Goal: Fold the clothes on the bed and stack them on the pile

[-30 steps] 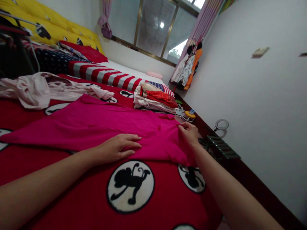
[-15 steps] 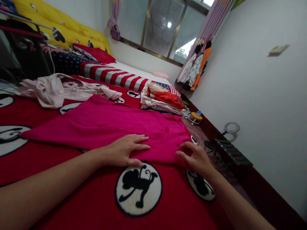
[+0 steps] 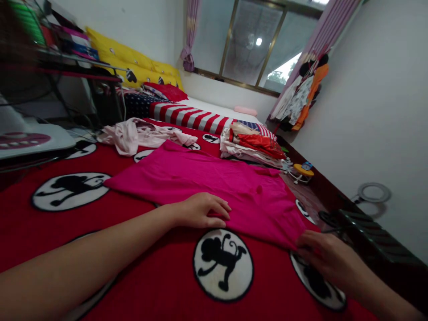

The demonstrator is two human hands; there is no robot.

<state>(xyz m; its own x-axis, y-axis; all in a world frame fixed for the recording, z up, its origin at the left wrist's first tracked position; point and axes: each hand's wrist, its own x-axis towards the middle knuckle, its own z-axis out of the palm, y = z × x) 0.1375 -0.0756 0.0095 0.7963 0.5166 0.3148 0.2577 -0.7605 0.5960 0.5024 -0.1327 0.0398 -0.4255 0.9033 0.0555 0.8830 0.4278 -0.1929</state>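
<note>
A bright pink piece of cloth [image 3: 207,180], probably a garment, lies spread over the red blanket [image 3: 140,263], with light creases across it. My left hand [image 3: 200,210] rests on its near edge, fingers slightly bent and thumb apart, holding nothing. At the near right corner of the cloth, my right hand [image 3: 321,252] pinches the fabric between closed fingers. That corner is drawn out into a point, and the fingertips are partly blurred.
Behind the cloth lies a crumpled pale pink garment [image 3: 133,133]. A stack of folded clothes [image 3: 250,145] with a red item on top stands at the back right. To the left is a white appliance base [image 3: 36,138]. A dark green slatted stool [image 3: 377,236] stands by the right wall.
My right hand has closed on the near right corner of the pink cloth and pulled it toward the right. My left hand's fingers have bent slightly. The view has turned left.
</note>
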